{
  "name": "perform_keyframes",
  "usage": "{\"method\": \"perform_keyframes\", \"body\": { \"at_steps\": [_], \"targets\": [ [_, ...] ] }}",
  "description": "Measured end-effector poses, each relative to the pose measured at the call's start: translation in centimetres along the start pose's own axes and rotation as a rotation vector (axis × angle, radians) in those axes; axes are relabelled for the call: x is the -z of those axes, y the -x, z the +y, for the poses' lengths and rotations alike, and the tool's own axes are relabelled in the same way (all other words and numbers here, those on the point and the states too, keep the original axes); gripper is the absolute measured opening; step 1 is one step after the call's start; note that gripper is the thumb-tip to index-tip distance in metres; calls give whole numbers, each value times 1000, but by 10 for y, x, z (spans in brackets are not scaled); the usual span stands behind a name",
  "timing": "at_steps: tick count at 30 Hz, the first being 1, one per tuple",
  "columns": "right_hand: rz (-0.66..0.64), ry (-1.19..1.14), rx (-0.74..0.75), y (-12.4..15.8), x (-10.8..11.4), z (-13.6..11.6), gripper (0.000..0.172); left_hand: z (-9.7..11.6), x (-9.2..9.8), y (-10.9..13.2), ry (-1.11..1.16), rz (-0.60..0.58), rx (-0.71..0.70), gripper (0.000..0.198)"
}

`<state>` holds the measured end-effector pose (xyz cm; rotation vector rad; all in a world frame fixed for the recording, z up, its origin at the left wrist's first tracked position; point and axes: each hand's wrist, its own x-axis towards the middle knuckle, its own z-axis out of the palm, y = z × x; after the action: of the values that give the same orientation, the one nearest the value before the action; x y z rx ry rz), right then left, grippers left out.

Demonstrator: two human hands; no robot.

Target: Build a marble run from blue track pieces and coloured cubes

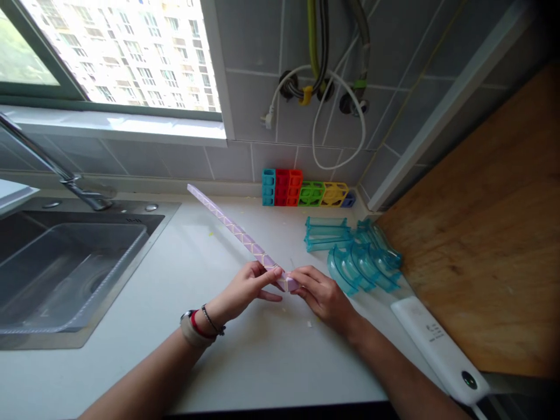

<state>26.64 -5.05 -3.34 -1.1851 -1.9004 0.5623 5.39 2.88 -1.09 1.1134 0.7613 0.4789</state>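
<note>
A long lilac snake puzzle [235, 228] of triangular segments with pale outlines slants up to the left above the white counter. Its near end is bent and lies between my two hands. My left hand [254, 282] grips it just behind the bend, thumb on top and fingers beneath. At the bent end, the fingers of my right hand [321, 293] pinch the last segments. Parts of these segments are hidden by my fingertips.
Colourful toy blocks [289, 188] stand against the tiled wall. Clear teal plastic track pieces [365, 265] lie right of my hands. A white power strip [440, 350] rests beside a wooden board [490, 233]. The sink [168, 211] with a faucet [83, 192] is at left; a cable [364, 134] hangs above.
</note>
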Motion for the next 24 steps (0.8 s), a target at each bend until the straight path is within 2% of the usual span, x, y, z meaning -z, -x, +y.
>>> {"method": "perform_keyframes", "body": {
  "at_steps": [6,10,13,15,18,20,24],
  "targets": [
    [40,148,110,9,6,-1,39,-1,-2,3,41,-75,36,41],
    [111,122,148,12,5,-4,40,-3,-4,5,129,-138,63,37],
    [244,-28,-8,10,1,-4,50,-2,-5,6,165,-130,27,37],
    [253,-187,-163,8,-3,-4,60,0,-6,5,115,-103,-12,39],
    [166,-453,-336,5,-10,-7,47,1,-7,5,-1,-45,-68,42],
    [177,-562,-417,4,-15,-10,38,0,-9,4,-48,-33,-90,43],
    [216,-544,-447,5,-20,-12,35,-4,-11,3,-69,-17,-103,45]
  ]
}}
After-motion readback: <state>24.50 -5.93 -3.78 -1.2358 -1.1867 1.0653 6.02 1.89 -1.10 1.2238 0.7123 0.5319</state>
